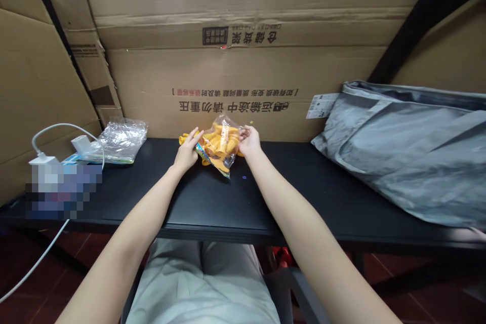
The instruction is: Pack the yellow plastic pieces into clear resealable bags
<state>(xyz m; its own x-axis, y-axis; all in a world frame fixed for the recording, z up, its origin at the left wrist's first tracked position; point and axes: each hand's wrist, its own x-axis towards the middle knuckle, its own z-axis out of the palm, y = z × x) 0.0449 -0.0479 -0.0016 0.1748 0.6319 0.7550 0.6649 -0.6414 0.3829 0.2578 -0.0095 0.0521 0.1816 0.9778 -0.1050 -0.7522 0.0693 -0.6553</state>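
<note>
A clear plastic bag point(222, 142) with yellow uninflated balloons in it and a colourful printed strip is held at the back middle of the black table. My left hand point(186, 153) grips its left side, thumb and fingers closed around the edge. More yellow balloons point(183, 138) stick out beyond those fingers. On the other side, my right hand point(249, 142) has its fingers curled against the bag's right edge. What lies inside those curled fingers is partly hidden.
Cardboard sheets point(235, 71) stand behind the black table point(228, 207). To the left lie plastic packets point(123, 139), a white charger point(44, 162) with a cable, and a blurred-out item. A large grey bag point(402, 157) fills the right. A small blue dot point(244, 177) lies near the bag.
</note>
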